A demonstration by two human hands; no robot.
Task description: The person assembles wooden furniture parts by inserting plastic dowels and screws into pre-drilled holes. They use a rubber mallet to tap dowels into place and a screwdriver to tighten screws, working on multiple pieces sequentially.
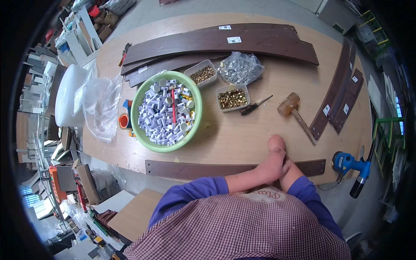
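Note:
My left hand [274,167] and my right hand [276,144] are pressed together at the wrists over the table's near side. Their fingers are folded in or hidden, so I cannot make out whether anything is in them. Just beneath lies a long dark brown board [195,170] with holes at its ends, along the near table edge. To the right of my hands rests a mallet [289,105] with a wooden handle. A screwdriver [255,105] with a black handle lies farther off, beside a clear tub of brass-coloured fittings [233,99].
A green basin [197,117] holds white plastic caps and a red pen-like stick. Behind it are another tub of small fittings [203,74], a bag of metal parts [241,68] and stacked brown boards [186,45]. More boards [336,97] lie right, near a blue power tool [346,164]. Bubble wrap [102,108] lies left.

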